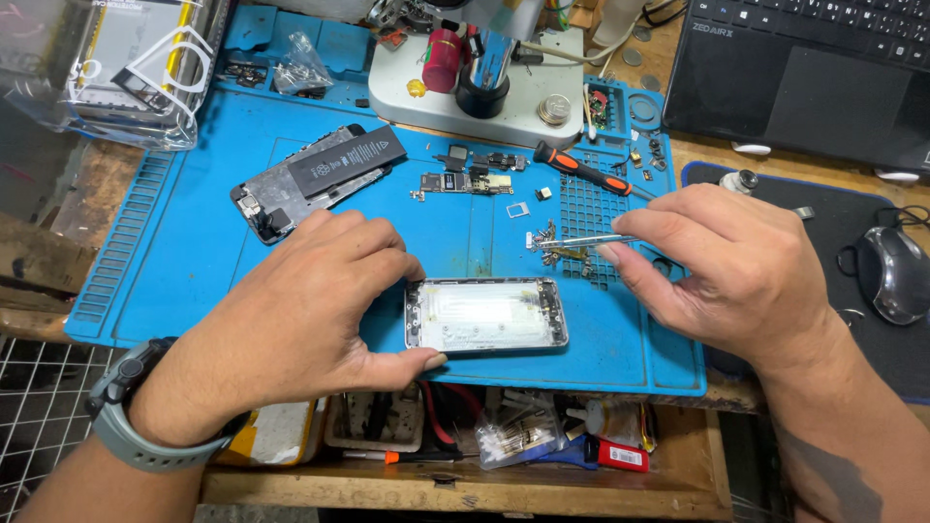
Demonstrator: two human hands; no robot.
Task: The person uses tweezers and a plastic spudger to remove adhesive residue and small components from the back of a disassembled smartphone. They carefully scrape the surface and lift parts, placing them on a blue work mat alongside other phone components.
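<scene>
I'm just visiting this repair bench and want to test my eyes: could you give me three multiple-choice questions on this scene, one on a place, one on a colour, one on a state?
1. Where does the black battery lie?
A. on the laptop
B. on the opened phone part, upper left of the mat
C. in the drawer

2. What colour is the work mat?
A. blue
B. green
C. grey

3. What is the right hand doing?
A. resting flat and empty
B. gripping the mouse
C. pinching metal tweezers

Answers: 1 B, it sits on the part beyond the left hand. 2 A, blue all over. 3 C, fingertips close on the tweezers.
</scene>
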